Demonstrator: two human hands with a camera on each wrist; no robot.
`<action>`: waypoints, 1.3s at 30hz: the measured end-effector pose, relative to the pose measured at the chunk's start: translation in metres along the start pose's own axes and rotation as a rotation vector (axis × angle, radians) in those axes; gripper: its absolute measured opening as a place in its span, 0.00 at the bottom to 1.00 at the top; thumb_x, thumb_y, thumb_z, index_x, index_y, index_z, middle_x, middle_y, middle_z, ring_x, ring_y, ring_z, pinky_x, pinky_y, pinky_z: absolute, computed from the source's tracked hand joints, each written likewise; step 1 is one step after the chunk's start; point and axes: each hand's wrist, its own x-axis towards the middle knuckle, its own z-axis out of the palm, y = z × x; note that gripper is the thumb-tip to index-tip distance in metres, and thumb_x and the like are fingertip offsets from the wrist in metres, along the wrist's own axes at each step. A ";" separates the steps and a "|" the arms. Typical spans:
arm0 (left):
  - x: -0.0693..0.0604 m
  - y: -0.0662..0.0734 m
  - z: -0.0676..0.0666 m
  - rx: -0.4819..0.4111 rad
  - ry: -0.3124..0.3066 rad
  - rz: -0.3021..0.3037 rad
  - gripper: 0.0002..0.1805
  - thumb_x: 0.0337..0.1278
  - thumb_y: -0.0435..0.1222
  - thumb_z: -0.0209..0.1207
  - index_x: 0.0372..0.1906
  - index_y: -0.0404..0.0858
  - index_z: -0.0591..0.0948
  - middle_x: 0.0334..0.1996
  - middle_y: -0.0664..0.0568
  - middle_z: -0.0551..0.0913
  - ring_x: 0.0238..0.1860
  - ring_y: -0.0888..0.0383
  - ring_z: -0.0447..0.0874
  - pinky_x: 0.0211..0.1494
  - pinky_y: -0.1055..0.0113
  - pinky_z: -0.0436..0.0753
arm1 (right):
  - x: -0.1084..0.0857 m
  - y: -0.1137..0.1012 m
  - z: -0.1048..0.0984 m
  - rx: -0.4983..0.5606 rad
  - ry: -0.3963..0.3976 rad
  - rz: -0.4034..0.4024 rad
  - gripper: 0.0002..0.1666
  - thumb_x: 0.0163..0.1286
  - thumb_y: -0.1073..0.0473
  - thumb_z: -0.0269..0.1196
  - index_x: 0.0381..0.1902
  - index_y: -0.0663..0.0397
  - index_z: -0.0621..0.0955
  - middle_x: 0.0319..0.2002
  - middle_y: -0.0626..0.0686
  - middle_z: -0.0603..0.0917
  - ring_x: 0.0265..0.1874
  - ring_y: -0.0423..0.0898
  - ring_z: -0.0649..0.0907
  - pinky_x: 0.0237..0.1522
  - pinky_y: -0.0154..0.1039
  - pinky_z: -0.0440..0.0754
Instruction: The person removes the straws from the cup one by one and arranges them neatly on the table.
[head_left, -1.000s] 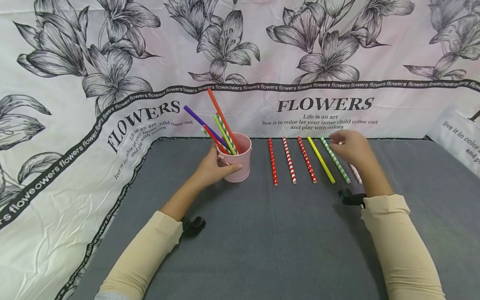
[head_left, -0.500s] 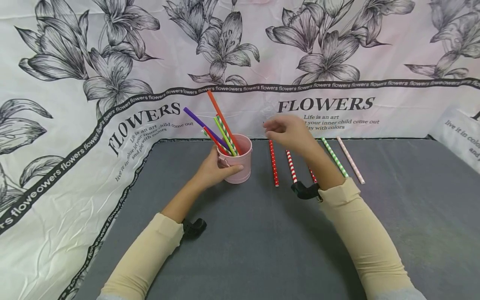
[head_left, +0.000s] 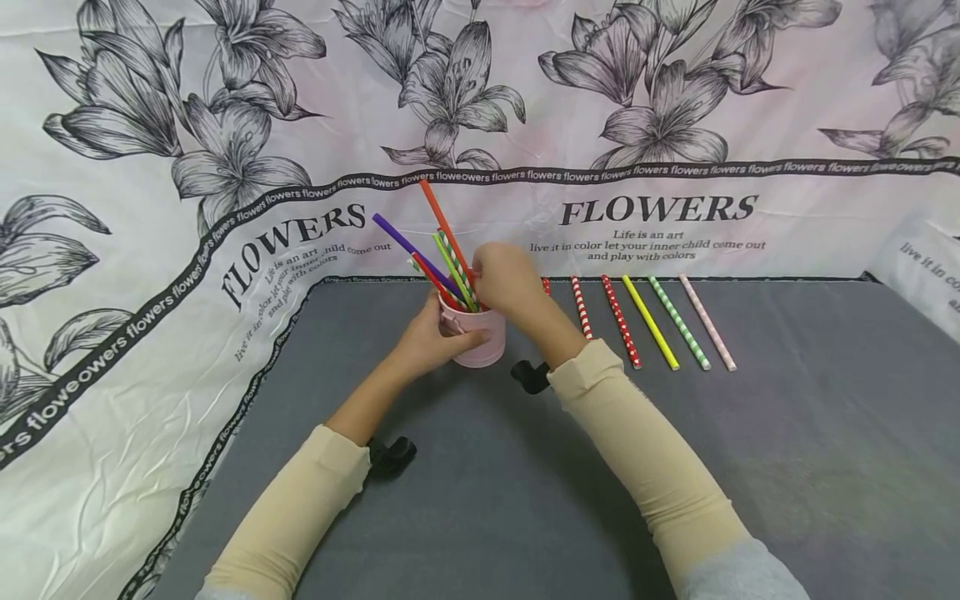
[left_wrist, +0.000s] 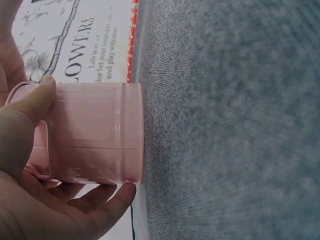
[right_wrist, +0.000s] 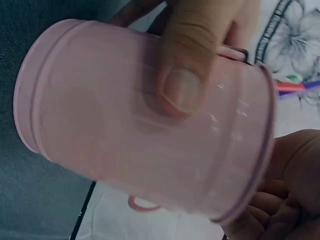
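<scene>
A pink metal bucket point(head_left: 480, 342) stands on the grey table. My left hand point(head_left: 431, 337) holds it from the left, thumb across its front near the rim and fingers around the far side. Inside lean several paper straws, among them an orange straw point(head_left: 441, 218), a purple straw point(head_left: 397, 233) and a lime green straw point(head_left: 450, 262). My right hand point(head_left: 510, 283) is over the bucket's right rim, fingers bent down beside the orange straw. In the right wrist view that hand's curled fingers point(right_wrist: 267, 207) are by the rim; whether they pinch a straw is hidden.
To the right several straws lie in a row: two red dotted ones, a red striped straw point(head_left: 580, 304), a yellow straw point(head_left: 650, 322), a green striped straw point(head_left: 678, 322) and a pink straw point(head_left: 708, 322). Behind hangs a flower-printed cloth point(head_left: 660, 217).
My right hand has moved left from above the green and pink straws, across the row, to the bucket's rim. The left hand and bucket stay in place.
</scene>
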 end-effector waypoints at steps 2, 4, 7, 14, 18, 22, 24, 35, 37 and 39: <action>0.001 0.000 0.000 0.003 0.002 0.009 0.53 0.54 0.45 0.72 0.76 0.45 0.51 0.64 0.47 0.70 0.61 0.50 0.72 0.66 0.50 0.72 | 0.002 -0.003 0.005 -0.044 -0.002 -0.008 0.03 0.60 0.70 0.64 0.31 0.63 0.85 0.27 0.55 0.83 0.25 0.49 0.76 0.26 0.41 0.76; 0.001 0.000 0.000 0.004 0.003 0.014 0.52 0.54 0.45 0.72 0.76 0.44 0.52 0.61 0.46 0.72 0.57 0.50 0.75 0.62 0.51 0.76 | 0.003 -0.005 0.011 -0.059 -0.007 -0.010 0.04 0.60 0.69 0.65 0.33 0.63 0.85 0.29 0.56 0.85 0.25 0.50 0.78 0.28 0.41 0.80; 0.001 0.000 -0.001 0.003 -0.007 0.019 0.50 0.55 0.44 0.72 0.75 0.43 0.53 0.56 0.45 0.75 0.50 0.49 0.78 0.54 0.53 0.80 | 0.003 -0.006 0.017 -0.049 -0.021 0.004 0.08 0.62 0.67 0.67 0.40 0.62 0.84 0.34 0.57 0.86 0.29 0.51 0.81 0.35 0.43 0.84; 0.003 -0.002 -0.001 -0.007 -0.008 0.053 0.48 0.54 0.42 0.72 0.74 0.41 0.55 0.59 0.45 0.72 0.49 0.50 0.78 0.51 0.55 0.81 | 0.002 -0.006 0.019 -0.006 -0.013 -0.020 0.10 0.62 0.66 0.67 0.41 0.61 0.81 0.36 0.56 0.85 0.33 0.52 0.81 0.38 0.45 0.83; 0.004 -0.002 0.001 -0.012 -0.017 0.068 0.47 0.54 0.41 0.72 0.73 0.38 0.57 0.61 0.43 0.70 0.51 0.48 0.77 0.53 0.53 0.81 | 0.000 -0.003 0.020 0.015 -0.010 -0.026 0.12 0.62 0.66 0.68 0.43 0.61 0.79 0.37 0.57 0.85 0.33 0.52 0.81 0.39 0.45 0.83; 0.003 0.000 0.001 -0.002 -0.013 0.030 0.47 0.54 0.43 0.72 0.73 0.38 0.57 0.61 0.43 0.69 0.53 0.47 0.76 0.54 0.51 0.80 | -0.003 0.000 0.020 0.043 0.015 -0.054 0.11 0.62 0.68 0.66 0.43 0.62 0.79 0.37 0.58 0.85 0.33 0.52 0.81 0.39 0.45 0.82; 0.002 0.000 0.002 0.008 -0.012 0.008 0.47 0.54 0.44 0.72 0.72 0.38 0.57 0.61 0.43 0.68 0.53 0.47 0.76 0.54 0.51 0.80 | -0.004 0.001 0.020 0.062 0.024 -0.065 0.11 0.62 0.69 0.66 0.43 0.62 0.79 0.37 0.58 0.85 0.32 0.52 0.81 0.38 0.45 0.82; 0.002 0.001 0.001 0.015 -0.018 -0.006 0.46 0.54 0.44 0.72 0.72 0.39 0.58 0.60 0.43 0.68 0.52 0.47 0.76 0.53 0.52 0.81 | -0.008 0.003 0.022 0.143 0.062 -0.083 0.10 0.63 0.70 0.65 0.43 0.61 0.79 0.37 0.57 0.86 0.32 0.51 0.81 0.36 0.44 0.82; 0.002 0.001 0.001 0.013 -0.018 -0.004 0.46 0.55 0.44 0.72 0.72 0.39 0.58 0.59 0.43 0.68 0.51 0.47 0.76 0.52 0.53 0.81 | -0.008 0.003 0.022 0.159 0.062 -0.084 0.10 0.64 0.70 0.64 0.43 0.61 0.79 0.37 0.58 0.86 0.32 0.51 0.81 0.36 0.43 0.82; 0.002 0.001 0.001 0.012 -0.019 -0.001 0.46 0.55 0.44 0.71 0.72 0.38 0.58 0.58 0.43 0.68 0.50 0.47 0.77 0.50 0.53 0.82 | -0.008 0.004 0.021 0.177 0.057 -0.085 0.10 0.64 0.70 0.64 0.44 0.61 0.79 0.38 0.58 0.87 0.32 0.51 0.82 0.36 0.43 0.83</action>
